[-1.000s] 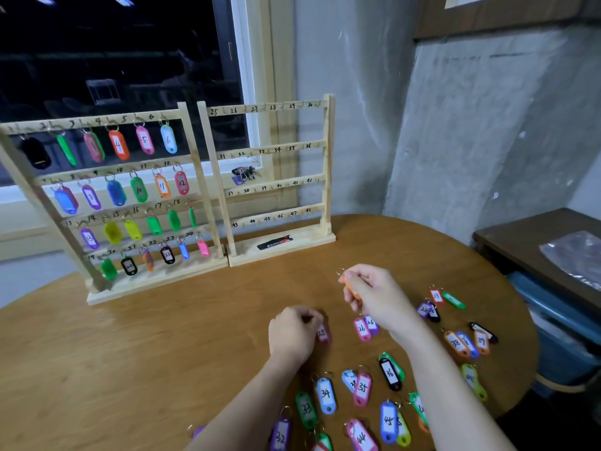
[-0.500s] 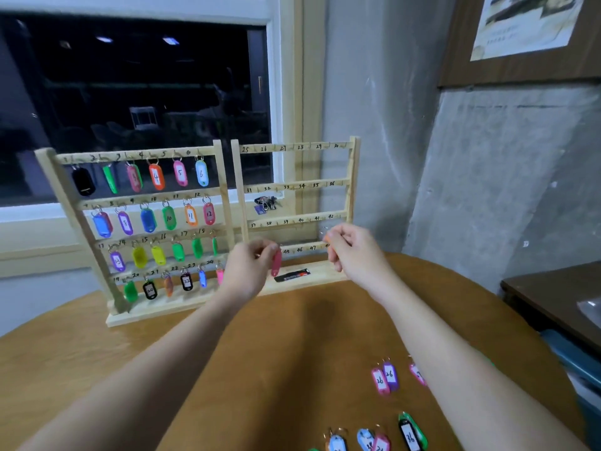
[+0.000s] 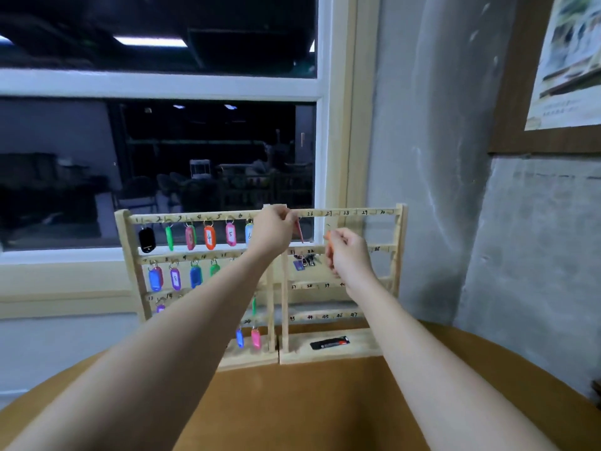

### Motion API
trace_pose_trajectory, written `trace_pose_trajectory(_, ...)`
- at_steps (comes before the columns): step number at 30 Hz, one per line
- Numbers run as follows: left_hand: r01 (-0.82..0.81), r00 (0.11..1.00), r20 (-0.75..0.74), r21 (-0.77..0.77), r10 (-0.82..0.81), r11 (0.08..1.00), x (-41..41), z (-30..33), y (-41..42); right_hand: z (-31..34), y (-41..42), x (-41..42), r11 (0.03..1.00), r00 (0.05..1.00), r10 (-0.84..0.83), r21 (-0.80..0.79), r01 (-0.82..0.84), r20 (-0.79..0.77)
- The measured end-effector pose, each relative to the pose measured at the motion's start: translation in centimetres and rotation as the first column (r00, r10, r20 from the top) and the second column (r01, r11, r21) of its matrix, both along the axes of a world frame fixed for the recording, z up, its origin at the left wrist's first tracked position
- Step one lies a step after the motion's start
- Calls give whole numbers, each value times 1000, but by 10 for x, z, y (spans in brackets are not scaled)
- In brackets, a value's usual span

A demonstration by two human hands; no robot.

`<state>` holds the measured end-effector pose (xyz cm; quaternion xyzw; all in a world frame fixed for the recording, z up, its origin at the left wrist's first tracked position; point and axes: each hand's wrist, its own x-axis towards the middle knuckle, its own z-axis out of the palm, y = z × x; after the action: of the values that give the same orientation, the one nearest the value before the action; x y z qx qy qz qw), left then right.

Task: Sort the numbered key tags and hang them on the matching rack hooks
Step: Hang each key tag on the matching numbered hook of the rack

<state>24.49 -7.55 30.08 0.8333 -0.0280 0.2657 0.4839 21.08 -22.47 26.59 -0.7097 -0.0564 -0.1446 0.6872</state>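
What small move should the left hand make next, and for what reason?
Probably lower the pink tag so its ring catches the hook: the left hand pinches it at the right rack's top rail, beside 26.

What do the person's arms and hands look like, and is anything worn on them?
Both forearms are bare as far as the frame shows: no sleeves, gloves, watch or bracelet are visible. The left hand and the right hand show no rings on the parts that can be seen, though the fingers are partly hidden. The picture is slightly blurred, so small marks cannot be told.
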Motion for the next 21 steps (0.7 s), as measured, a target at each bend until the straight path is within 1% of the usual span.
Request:
trace_pose_trajectory(3,-36,998,45,57,34,998,9,9,-1,8,8,15,996,999,1,-91,2,36)
trace_pose_trajectory(7,-116,992,70,207,104,971,15,17,0,13,13,27,993,998,26,-116,-18,65)
trace_pose_trajectory(9,-139,990,63,255,126,957,18,19,1,15,16,31,990,996,40,-140,-29,82)
trace_pose_trajectory(13,-143,990,33,286,139,948,24,16,0,21,17,37,982,989,32,-188,-4,143)
trace_pose_trajectory(15,-150,989,30,279,148,949,24,15,-1,24,15,39,981,986,23,-196,9,162)
trace_pose_trajectory(17,-153,988,20,261,153,953,24,13,-1,26,13,41,978,985,16,-207,20,173)
trace_pose_trajectory(21,-130,990,-14,297,140,946,25,2,3,28,9,45,977,984,16,-212,22,175)
